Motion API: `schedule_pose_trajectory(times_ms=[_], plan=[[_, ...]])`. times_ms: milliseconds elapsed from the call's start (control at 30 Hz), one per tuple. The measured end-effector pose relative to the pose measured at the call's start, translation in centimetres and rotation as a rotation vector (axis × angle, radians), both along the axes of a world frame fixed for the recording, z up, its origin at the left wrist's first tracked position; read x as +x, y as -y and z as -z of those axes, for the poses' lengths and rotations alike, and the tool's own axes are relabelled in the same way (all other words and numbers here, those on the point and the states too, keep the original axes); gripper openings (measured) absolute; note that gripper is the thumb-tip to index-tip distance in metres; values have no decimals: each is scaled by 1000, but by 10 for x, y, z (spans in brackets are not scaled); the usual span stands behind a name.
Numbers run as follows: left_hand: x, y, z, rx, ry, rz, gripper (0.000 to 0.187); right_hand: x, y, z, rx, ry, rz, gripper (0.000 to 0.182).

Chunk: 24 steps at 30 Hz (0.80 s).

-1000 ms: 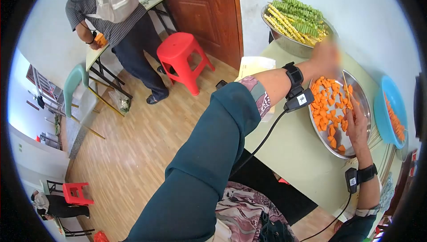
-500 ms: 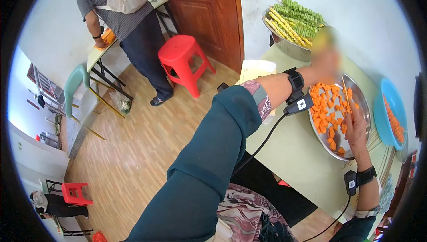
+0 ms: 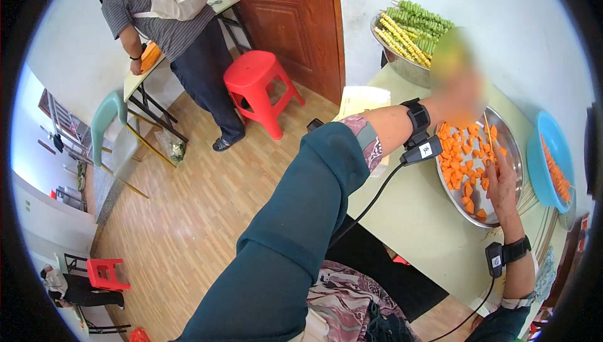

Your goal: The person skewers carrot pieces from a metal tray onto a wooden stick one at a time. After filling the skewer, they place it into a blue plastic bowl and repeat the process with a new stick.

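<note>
My right hand (image 3: 501, 186) pinches a thin bamboo skewer (image 3: 487, 130) over a round metal tray (image 3: 516, 165). Loose orange carrot chunks (image 3: 453, 165) lie spread across the tray. My left hand (image 3: 463, 91) reaches over the tray's far edge; it is blurred, so its fingers and anything in them cannot be made out. Beyond it, a metal bowl (image 3: 408, 70) holds skewers of yellow corn pieces (image 3: 402, 39) and skewers of sliced green vegetable (image 3: 422, 16). Right of the tray, a blue plastic basin (image 3: 538, 161) contains threaded carrot skewers (image 3: 555, 169).
Several bare sticks (image 3: 532, 207) lie between tray and basin on the pale table (image 3: 414, 229). A red stool (image 3: 252, 73) stands on the floor by the brown door (image 3: 295, 21). Another person (image 3: 182, 34) bends over a second table, near a green chair (image 3: 108, 119).
My right hand and its skewer look almost unchanged. The left hand's blurred area has shifted slightly. The other person's head and upper body have moved a little leftward.
</note>
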State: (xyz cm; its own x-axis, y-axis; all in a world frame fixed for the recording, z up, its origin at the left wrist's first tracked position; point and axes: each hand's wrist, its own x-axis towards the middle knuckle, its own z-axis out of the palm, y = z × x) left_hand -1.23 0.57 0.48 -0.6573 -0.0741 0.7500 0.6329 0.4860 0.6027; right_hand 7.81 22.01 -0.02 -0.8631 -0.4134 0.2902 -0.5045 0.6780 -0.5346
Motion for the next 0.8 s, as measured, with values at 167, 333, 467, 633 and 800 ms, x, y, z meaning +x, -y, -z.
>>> schedule_pose_trajectory(times_ms=[167,333,467,633,800], plan=[[-2,-1,3,21,50,31,6,-1,-1,4,-27,29,-2,41],[-2,0,3,4,52,33,6,-2,-2,7,-42,-25,-42,39],[-10,-2,10,17,24,30,9,1,2,3,-19,55,16,39],[2,5,-2,-118,92,42,12,2,-1,1,118,-105,6,38],[-3,10,1,14,341,296,13,-1,-5,7,59,-124,-44,42]])
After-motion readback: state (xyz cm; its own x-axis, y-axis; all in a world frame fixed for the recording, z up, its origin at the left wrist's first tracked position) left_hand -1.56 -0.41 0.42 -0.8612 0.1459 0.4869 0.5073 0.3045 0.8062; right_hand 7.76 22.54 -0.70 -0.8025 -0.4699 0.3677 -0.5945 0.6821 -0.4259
